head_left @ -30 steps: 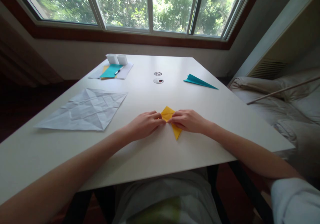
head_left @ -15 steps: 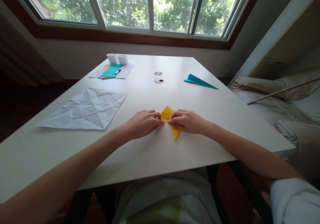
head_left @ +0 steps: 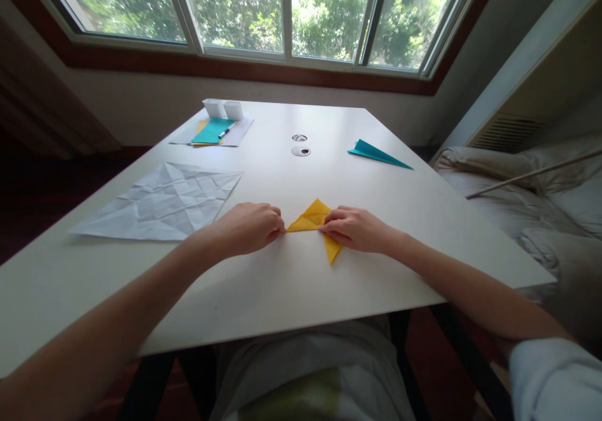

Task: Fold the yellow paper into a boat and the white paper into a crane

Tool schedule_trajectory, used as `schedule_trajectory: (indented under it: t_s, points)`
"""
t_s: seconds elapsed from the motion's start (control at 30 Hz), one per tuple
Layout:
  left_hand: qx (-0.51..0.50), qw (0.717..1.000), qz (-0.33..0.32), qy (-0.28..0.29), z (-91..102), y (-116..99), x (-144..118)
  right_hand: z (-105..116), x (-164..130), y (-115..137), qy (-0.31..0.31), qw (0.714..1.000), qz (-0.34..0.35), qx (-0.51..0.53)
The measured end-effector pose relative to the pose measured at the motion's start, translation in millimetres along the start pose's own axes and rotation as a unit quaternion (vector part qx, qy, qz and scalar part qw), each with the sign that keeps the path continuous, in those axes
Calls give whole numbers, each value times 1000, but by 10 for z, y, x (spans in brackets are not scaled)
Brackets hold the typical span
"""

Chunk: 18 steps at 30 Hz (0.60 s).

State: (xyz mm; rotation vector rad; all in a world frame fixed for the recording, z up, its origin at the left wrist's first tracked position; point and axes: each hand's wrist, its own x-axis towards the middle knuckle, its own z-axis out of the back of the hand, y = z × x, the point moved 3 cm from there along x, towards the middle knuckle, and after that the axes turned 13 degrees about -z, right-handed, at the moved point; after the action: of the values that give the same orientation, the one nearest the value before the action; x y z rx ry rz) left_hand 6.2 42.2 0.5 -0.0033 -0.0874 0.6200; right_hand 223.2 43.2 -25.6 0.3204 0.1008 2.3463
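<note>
- yellow folded paper (head_left: pixel 314 220) flat on white table (head_left: pixel 291 283), near front edge
- long axis runs far-left to near-right; sharp tip points toward the person
- left hand (head_left: pixel 249 226) curled, fingertips pinching its left corner
- right hand (head_left: pixel 357 229) presses down on its right part, fingers bent
- creased white sheet (head_left: pixel 164 201) well to the left

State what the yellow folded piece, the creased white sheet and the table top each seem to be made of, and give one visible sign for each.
Yellow folded piece: thin matt coloured paper; it holds sharp folds and flat points.
Creased white sheet: paper, matt; a grid of fold lines stays pressed into it.
Table top: looks like smooth white laminate or painted board; faint sheen, no grain, so uncertain.
</note>
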Motion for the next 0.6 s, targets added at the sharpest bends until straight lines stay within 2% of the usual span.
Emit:
schedule_trajectory:
  t_s: [0.1, 0.3, 0.43, 0.53, 0.6]
  points:
    - [-3, 1000, 4, 30, -7, -20, 44, -18, -7, -9, -3, 1000, -1, 0]
    - [-111, 991, 74, -33, -63, -128, 92, -17, -23, -11, -23, 1000, -4, 15]
    - [-145, 982, 110, -53, -190, -175, 114, -3, -26, -30, -20, 999, -3, 28]
    - [-138, 980, 117, -78, -293, -172, 148, 8, -25, -56, -16, 999, -1, 46]
    - [-120, 984, 98, -85, -333, -172, 170, 12, -23, -76, -17, 998, -1, 59]
